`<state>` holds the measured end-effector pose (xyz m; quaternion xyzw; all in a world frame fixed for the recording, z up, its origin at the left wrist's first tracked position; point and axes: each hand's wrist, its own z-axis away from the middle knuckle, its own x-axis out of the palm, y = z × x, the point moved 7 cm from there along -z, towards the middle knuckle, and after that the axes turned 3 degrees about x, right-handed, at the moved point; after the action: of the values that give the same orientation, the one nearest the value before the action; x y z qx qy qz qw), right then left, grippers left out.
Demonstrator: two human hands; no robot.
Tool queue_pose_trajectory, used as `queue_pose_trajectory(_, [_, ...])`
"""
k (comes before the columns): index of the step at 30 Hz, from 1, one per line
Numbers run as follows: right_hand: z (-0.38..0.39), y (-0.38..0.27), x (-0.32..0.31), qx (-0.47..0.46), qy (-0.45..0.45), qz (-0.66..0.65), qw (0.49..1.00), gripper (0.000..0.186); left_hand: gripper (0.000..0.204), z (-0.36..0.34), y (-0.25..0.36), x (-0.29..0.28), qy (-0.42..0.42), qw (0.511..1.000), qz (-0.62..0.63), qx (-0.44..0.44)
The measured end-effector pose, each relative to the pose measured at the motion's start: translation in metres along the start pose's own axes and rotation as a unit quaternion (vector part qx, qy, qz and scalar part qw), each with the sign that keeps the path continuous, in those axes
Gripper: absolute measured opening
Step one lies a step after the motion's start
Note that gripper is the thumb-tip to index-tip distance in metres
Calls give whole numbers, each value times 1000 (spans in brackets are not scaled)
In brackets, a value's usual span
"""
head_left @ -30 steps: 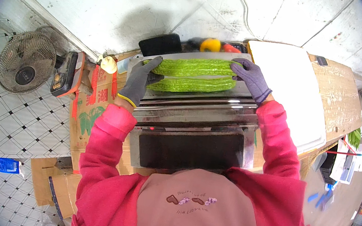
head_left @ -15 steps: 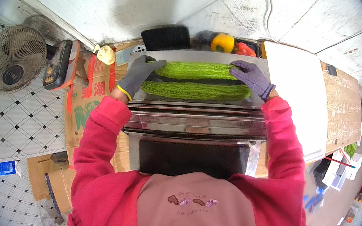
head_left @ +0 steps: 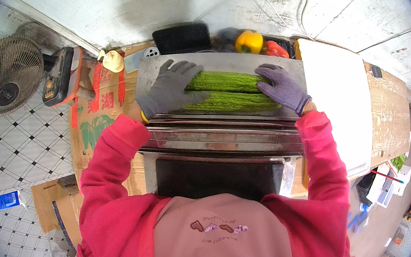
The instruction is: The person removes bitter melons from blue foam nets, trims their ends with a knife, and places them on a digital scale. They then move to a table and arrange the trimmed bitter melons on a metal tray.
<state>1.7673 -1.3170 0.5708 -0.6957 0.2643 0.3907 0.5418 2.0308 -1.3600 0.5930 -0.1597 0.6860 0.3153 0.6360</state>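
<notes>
Two long green bitter melons lie side by side on a metal tray [head_left: 297, 70]: the far bitter melon [head_left: 225, 81] and the near bitter melon [head_left: 235, 102]. They touch or nearly touch along their length. My left hand [head_left: 172, 87], in a grey glove and slightly blurred, is open, its fingers spread and its palm against the melons' left ends. The purple-gloved right hand [head_left: 282, 87] has its fingers and thumb closed round the right end of the far melon. The near melon's right tip sits just below that hand.
Behind the tray are a black container [head_left: 182, 39], a yellow bell pepper [head_left: 249, 42] and a red pepper [head_left: 276, 49]. A white board [head_left: 332, 104] lies to the right. A metal machine edge [head_left: 225, 139] runs in front; a fan [head_left: 9, 77] stands left.
My left hand has let go of the far melon's end and spread over both left ends. The far melon has moved nearer, closing the gap to the near one. My right hand stays at its end.
</notes>
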Motion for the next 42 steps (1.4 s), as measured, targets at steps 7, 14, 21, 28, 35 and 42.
queue_pose_trajectory(7, [-2, -16, 5, 16, -39, 14, 999, 40, 106, -1, 19, 0, -103, 995, -6, 11])
queue_pose_trajectory(14, [-2, -30, 1, -23, -22, 11, 999, 41, 106, -1, 22, -3, -25, 998, -3, 59])
queue_pose_trajectory(21, [6, -9, 6, 97, -105, -177, 974, 44, 99, -6, 35, 2, -10, 996, 30, 80])
queue_pose_trajectory(28, [32, 5, -31, 45, 127, -219, 966, 37, 94, -7, 37, -1, 9, 993, 58, 99])
queue_pose_trajectory(35, [49, 26, 7, 262, 162, -536, 786, 57, 98, -7, 37, -3, 0, 993, 57, 99])
queue_pose_trajectory(42, [48, 1, 8, 214, 183, -429, 858, 56, 101, -8, 38, -1, -11, 994, 50, 94])
